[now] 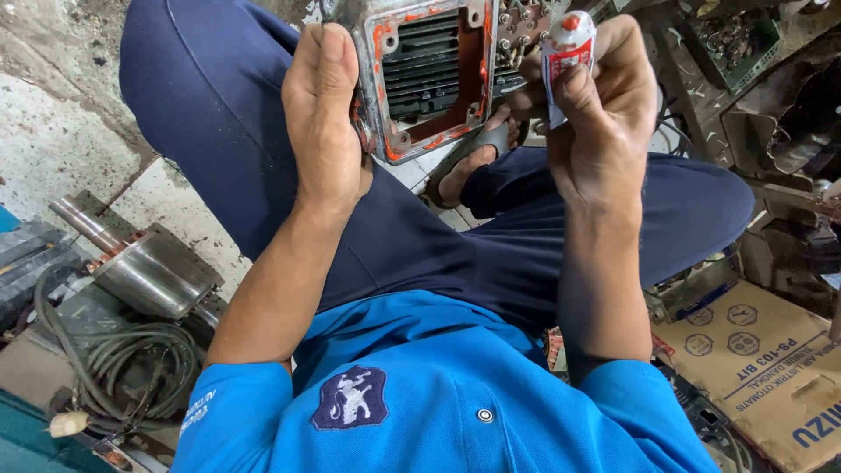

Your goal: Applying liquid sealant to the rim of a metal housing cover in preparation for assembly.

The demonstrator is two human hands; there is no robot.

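Note:
My left hand [322, 123] presses flat against the left edge of a grey metal housing [429, 74] with a finned inside and red sealant smeared around its rectangular rim. My right hand [600, 105] grips a small white and red tube [565, 48] with a red tip, held upright just to the right of the housing. The housing rests between my knees, which are in dark blue trousers.
A steel rotor with shaft [144, 267] and a coil of grey cable [131, 359] lie on the floor to the left. A flattened cardboard box [762, 368] lies at lower right. Dark metal parts [780, 114] crowd the upper right. A sandalled foot [473, 162] shows beneath the housing.

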